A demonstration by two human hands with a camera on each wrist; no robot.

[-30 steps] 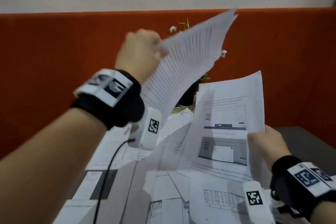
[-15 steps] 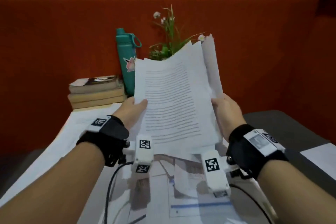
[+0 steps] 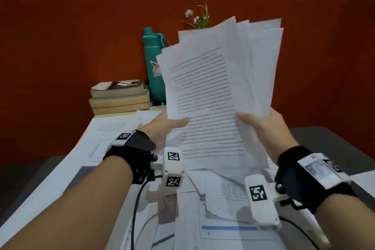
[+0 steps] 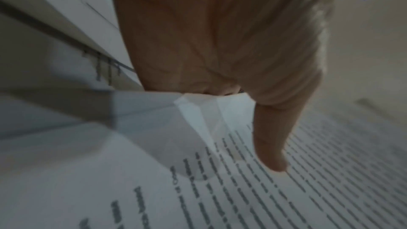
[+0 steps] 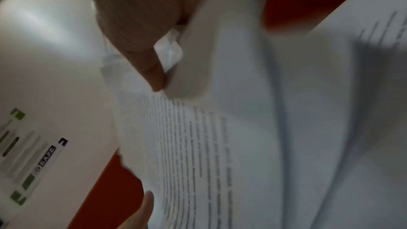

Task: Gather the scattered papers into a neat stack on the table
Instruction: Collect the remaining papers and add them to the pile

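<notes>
The left hand [image 3: 164, 128] pinches the lower left edge of a sheaf of papers [image 3: 219, 95], thumb laid across the printed front sheet and the other fingers hidden behind it; the right hand [image 3: 261, 126] grips the right edge the same way, thumb in front, fingers behind. Between them the sheaf is held up almost vertical above the table [image 3: 67, 170], its top edges fanned and uneven, several back sheets riding higher and to the right of the front one. To square it well, I judge the grip should loosen just enough for the sheets to slide, then the bottom edge be tapped down on the table, then one side edge, keeping the thumbs light so no corner creases; the left wrist view already shows a crumpled fold near the thumb. More loose papers [image 3: 227, 209] lie overlapping on the table below the hands and to the left, so gathering looks far from done. Behind stand a teal bottle [image 3: 154, 63], a stack of books [image 3: 119, 97] and a small plant [image 3: 199, 16].
</notes>
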